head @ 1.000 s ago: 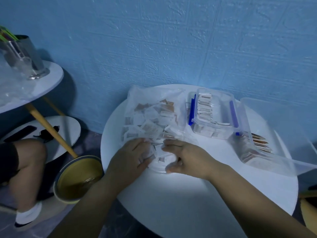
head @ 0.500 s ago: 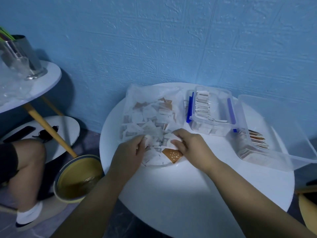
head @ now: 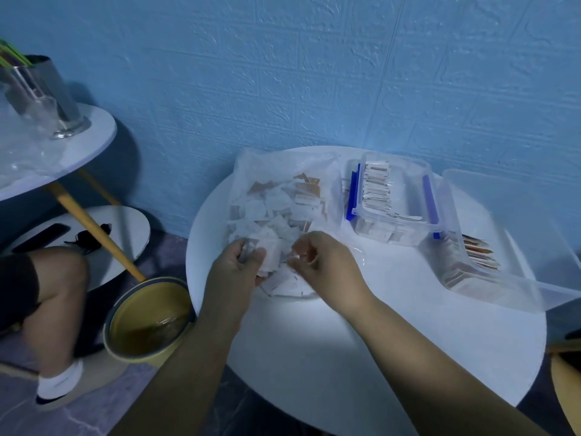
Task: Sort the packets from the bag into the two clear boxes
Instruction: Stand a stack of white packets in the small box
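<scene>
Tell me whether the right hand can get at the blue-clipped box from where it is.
Probably yes. The right hand is at the mouth of the bag, and the blue-clipped box stands just beyond it to the right, apparently open on top, with only bare table between them.

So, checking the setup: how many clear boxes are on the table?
2. The blue-latched box sits right of the bag; the larger box lies further right, at the table's edge.
</scene>
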The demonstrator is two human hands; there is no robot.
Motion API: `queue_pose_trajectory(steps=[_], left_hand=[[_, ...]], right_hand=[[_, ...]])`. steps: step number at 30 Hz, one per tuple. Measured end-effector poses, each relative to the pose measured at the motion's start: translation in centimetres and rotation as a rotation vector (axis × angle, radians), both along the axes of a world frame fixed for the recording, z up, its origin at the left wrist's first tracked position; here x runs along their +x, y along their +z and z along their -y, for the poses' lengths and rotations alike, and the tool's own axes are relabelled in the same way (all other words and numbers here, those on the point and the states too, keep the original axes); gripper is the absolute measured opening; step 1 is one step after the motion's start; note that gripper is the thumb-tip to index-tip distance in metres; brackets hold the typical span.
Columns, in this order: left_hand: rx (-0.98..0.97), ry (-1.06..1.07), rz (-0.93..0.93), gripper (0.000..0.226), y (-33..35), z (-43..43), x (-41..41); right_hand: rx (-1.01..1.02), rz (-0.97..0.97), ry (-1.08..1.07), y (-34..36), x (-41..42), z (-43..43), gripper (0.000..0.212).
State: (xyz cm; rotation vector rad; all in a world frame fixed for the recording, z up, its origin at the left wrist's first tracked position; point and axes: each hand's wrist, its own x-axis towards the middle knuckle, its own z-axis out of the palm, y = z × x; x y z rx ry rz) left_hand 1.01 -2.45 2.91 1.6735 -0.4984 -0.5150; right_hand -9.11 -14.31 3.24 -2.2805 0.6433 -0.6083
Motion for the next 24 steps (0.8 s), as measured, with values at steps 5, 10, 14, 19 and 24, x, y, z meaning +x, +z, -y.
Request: queue_pose_trajectory(steps=[5, 10, 14, 19, 24], left_hand=[[0.090, 0.115, 0.165, 0.019, -0.1, -0.9, 0.8], [0.096, 0.082, 0.229, 0.011, -0.3, -1.1, 0.2], [0.101, 0.078, 0.244, 0.010, -0.7, -1.1, -0.3], [0.087, 0.093, 0.269, 0.029, -0.4, -0.7, -0.9], [-0.007, 0.038, 0.030, 0.025, -0.7, 1.0, -2.0]], right_hand=[[-0.338, -0.276, 0.398, -3.0, -0.7, -0.2, 0.046], [-0.324, -0.292, 0.338, -2.3, -1.4, 1.0, 0.050], [-0.330, -0.254, 0.289, -2.2, -1.8, 1.0, 0.038], [-0.347, -0.022, 0.127, -1.6, -2.0, 0.8, 0.028], [0.263, 0.162, -0.054, 0.8, -2.8, 0.3, 0.014]])
